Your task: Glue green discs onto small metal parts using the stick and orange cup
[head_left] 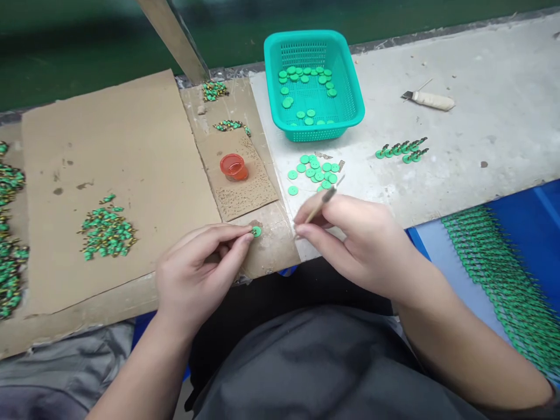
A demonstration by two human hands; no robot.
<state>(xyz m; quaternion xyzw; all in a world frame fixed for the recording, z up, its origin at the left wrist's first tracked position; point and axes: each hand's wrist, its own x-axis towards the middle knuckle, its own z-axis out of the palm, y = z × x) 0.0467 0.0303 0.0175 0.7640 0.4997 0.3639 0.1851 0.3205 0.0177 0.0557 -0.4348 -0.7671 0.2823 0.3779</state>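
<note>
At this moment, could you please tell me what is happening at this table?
A person holds a green disc in the fingertips of the left hand and a thin tool in the right hand. The two hands are apart. Loose green discs lie beyond the right hand, in front of a teal basket with more discs inside. A red cup stands on speckled cardboard, and small green-and-gold pieces are heaped at left.

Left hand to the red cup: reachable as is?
Probably yes: nothing stands between the left hand and the red cup. Its fingertips pinch a green disc, though, so grasping the cup would likely mean freeing them.
</note>
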